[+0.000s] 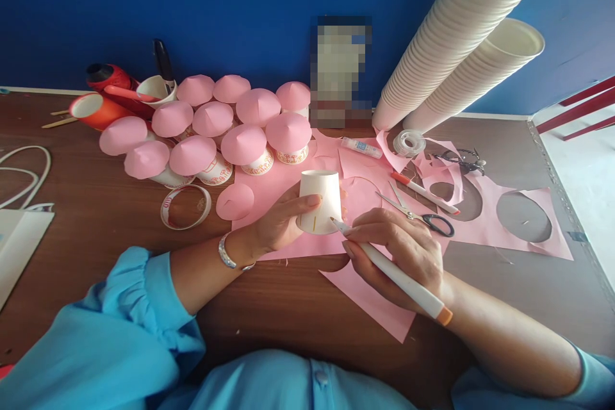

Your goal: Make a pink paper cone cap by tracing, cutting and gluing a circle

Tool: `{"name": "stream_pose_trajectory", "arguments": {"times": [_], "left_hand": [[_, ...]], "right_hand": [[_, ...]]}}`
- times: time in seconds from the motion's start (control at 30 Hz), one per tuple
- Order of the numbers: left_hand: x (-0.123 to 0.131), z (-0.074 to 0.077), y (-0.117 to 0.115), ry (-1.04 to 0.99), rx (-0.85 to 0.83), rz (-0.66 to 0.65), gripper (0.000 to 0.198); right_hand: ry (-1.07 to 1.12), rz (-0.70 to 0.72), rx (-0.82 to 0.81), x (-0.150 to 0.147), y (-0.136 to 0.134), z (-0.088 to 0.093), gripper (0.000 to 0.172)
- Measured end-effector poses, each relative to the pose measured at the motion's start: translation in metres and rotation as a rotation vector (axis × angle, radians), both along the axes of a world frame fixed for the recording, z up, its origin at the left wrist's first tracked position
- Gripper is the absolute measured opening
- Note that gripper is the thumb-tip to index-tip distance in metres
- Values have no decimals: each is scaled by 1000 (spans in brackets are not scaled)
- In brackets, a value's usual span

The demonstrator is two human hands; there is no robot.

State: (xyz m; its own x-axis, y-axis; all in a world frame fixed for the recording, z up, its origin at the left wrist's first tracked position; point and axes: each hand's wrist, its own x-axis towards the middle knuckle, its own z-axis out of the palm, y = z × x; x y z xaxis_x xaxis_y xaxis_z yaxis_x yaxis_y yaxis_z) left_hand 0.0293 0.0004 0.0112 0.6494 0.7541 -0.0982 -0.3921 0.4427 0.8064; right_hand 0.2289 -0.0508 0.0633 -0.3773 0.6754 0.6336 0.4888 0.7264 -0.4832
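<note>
My left hand grips a white paper cup, upside down, with the thumb across its side. Short orange-brown strokes mark the cup near its lower rim. In my right hand is a white marker with an orange end, pinched like a pen. Its tip is close to the cup's lower right side; whether it touches I cannot tell. Behind the cup stand several decorated paper cups under pink paper cones. One loose pink cone lies left of my left hand.
Pink paper sheets and offcuts cover the table's middle and right. On them lie scissors, an orange-capped marker, a glue stick and a tape roll. Tall cup stacks lean by the blue wall. A cut cup ring lies left.
</note>
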Motion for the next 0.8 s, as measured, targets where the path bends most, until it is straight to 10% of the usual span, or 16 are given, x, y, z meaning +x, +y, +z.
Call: {"name": "stream_pose_trajectory", "arguments": {"times": [0.8], "left_hand": [[1,1,0,9,17,9,42]], "right_hand": [[-3,19,3,0,0,-2,13]]}}
